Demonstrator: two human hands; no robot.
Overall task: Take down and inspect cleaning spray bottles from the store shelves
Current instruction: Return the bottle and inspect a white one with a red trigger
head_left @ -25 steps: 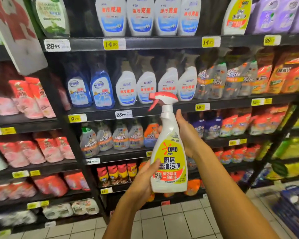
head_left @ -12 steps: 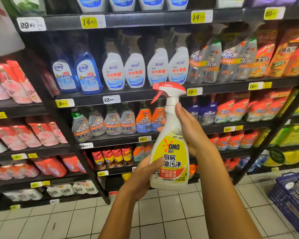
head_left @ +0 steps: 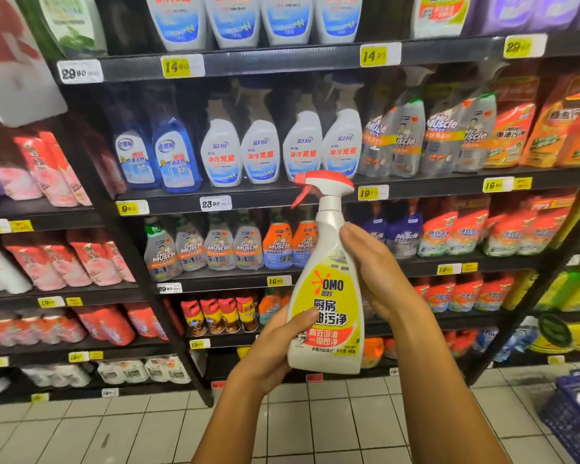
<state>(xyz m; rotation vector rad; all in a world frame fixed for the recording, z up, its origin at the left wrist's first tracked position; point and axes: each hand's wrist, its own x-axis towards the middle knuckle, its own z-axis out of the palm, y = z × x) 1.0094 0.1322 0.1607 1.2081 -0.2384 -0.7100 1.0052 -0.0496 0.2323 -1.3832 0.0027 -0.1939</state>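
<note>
In front of the dark store shelves [head_left: 248, 199], both hands hold the OMO spray bottle [head_left: 327, 296] upright, label toward the camera. The left hand [head_left: 275, 349] cups its lower left side; the right hand [head_left: 372, 269] wraps its right shoulder, below the red trigger [head_left: 315, 185].

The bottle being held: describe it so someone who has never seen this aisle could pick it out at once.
In front of the black store shelves, both hands hold one spray bottle upright: left hand at its base, right hand behind its shoulder. Unlike the shelved bottles, it has a red-and-white trigger head and a yellow OMO label.
</note>
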